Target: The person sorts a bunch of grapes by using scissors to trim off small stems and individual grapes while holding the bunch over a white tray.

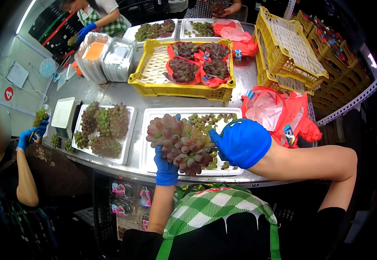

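A large bunch of reddish-green grapes (178, 139) is held up by my left hand (166, 167), gloved in blue, whose fingers are partly hidden behind the fruit. My right hand (245, 143), also in a blue glove, grips a pair of scissors (210, 149) with green handles. Their blades reach the right side of the bunch; whether they are open cannot be told. Beneath the bunch lies a white tray (147, 159) with loose green grapes (204, 122) on it.
Ahead stands a yellow crate (182, 92) with wrapped grape bunches. Red wrapping (273, 107) lies right, near stacked yellow crates (282, 61). Left are a grape-filled tray (128, 136), a scale (63, 113) and plastic containers (118, 58). Co-workers (26, 169) stand left and across the table.
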Available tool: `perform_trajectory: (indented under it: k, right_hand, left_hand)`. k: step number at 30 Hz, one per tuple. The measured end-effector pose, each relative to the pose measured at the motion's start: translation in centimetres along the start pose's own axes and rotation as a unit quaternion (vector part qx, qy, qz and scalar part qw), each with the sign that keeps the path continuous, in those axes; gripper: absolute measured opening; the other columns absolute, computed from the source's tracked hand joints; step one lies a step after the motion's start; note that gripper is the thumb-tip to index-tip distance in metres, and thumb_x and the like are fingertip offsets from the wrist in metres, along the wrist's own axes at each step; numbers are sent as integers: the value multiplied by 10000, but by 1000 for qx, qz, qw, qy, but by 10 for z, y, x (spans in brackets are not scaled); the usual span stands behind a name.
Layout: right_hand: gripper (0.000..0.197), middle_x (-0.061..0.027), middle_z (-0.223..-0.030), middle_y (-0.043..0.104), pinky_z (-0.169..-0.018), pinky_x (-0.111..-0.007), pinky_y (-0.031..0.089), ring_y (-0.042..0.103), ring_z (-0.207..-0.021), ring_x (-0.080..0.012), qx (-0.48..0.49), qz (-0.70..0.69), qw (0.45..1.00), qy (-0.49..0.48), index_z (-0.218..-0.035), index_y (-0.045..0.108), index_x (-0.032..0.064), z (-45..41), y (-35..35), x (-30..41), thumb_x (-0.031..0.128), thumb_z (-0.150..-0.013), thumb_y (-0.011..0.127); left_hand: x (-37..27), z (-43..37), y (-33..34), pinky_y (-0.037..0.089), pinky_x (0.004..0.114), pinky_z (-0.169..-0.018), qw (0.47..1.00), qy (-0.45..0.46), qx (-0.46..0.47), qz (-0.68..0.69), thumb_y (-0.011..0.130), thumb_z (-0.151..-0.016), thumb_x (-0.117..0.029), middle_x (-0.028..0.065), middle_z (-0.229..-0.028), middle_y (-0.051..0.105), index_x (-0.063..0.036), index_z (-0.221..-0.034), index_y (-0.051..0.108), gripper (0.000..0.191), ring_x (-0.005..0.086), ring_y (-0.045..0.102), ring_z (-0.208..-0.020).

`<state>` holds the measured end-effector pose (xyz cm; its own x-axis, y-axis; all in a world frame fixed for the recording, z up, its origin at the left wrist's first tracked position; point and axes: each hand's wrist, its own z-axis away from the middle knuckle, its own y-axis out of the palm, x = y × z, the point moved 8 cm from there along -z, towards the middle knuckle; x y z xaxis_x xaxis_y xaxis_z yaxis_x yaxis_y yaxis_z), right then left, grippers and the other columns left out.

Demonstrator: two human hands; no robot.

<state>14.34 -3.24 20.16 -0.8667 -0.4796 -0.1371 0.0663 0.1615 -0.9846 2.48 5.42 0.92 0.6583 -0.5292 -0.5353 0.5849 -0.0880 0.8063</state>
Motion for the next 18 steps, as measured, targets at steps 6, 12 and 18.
perform_trajectory:
  k: [6,12,18]
  right_hand:
    - [357,-98,-615,487,-489,-350,403,517,-570,-234,-47,-54,997,-12,-1008,504,-18,-2,-2,-4,170,-705,538]
    - [264,-94,-561,478,-449,-355,398,516,-535,-246,-8,-66,997,-43,-930,511,-14,-11,-1,-2,138,-715,527]
    - [257,-97,-559,493,-443,-331,415,542,-549,-236,30,4,1000,-8,-922,508,-10,-12,8,-5,136,-712,533]
  left_hand:
    - [-4,-1,7,244,495,-974,999,15,36,-2,418,-768,-505,152,-1323,239,-137,-1296,248,665,340,294,-1180]
    - [1,-9,1,234,486,-982,996,9,76,-40,400,-778,-503,139,-1330,234,-137,-1295,252,651,331,284,-1190]
    - [6,-16,28,401,420,-864,991,33,109,75,414,-798,-460,147,-1117,456,-60,-1205,353,575,279,481,-995]
